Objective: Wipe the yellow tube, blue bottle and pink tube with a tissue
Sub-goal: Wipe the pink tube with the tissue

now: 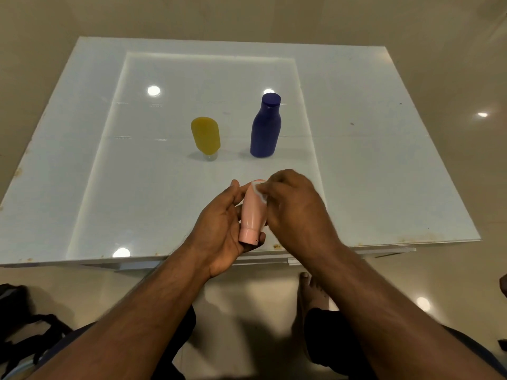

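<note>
Here the pink tube [253, 215] is held cap-toward-viewer, long axis pointing away, gripped by the left hand [222, 229]; a tissue [260, 192] is pinched against it by the right hand [296, 207].

The light is soft and a bit dim, and it comes from lamps up above. Small round bright spots shine on the glossy white table [356, 160] at 11 o'clock, at 12 o'clock and at 7 o'clock, and on the floor [466, 78] at 3 o'clock. The yellow tube [205, 135] and the blue bottle [264, 127] drop small pale shadows at their feet. Both hands look a little blurry. The table edges bend and spread out near the sides, like through a wide lens. The bottom corners are dark and fuzzy
</note>
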Demonstrator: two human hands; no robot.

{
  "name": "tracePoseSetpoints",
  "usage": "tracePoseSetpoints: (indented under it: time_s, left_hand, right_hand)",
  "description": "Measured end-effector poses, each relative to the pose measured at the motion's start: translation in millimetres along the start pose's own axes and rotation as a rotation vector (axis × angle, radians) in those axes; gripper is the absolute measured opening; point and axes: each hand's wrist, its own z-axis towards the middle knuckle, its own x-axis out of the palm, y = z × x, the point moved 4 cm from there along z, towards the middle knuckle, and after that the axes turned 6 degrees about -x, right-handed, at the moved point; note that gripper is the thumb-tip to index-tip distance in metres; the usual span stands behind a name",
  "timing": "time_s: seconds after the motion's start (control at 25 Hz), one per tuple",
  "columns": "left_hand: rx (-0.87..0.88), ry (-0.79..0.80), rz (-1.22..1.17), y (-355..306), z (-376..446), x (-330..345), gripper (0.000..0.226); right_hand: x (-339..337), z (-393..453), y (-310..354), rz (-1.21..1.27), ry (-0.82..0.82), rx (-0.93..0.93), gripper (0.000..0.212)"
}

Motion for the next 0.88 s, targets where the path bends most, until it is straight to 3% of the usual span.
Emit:
tracePoseSetpoints:
  time_s: [0.08, 0.28, 0.48, 0.68, 0.88]
  left_hand:
    - [0.003, -0.016, 0.001, 0.6, 0.8, -1.7, 0.051]
    - [0.027, -0.057, -0.006, -3.3, -2.0, -5.4, 0.052]
    - [0.013, -0.096, -0.072, -2.7, -0.6, -5.3, 0.053]
    - [0.028, -0.113, -0.037, -8.5, -4.4, -8.4, 0.052]
    - [0.052, -0.109, -0.078, -7.5, -1.9, -7.3, 0.042]
  right_hand:
    - [-1.4, 0.3, -0.2, -0.003, -0.01, 0.055, 0.031]
    - [16.5, -17.0, 39.4, -0.045, 0.216, -0.174, 0.039]
    - [3.0, -3.6, 7.5, 0.066, 0.091, 0.051, 0.032]
    - [13.7, -19.7, 42.3, 0.001, 0.243, -0.148, 0.042]
    - [2.2, -3.3, 4.8, 0.147, 0.038, 0.056, 0.026]
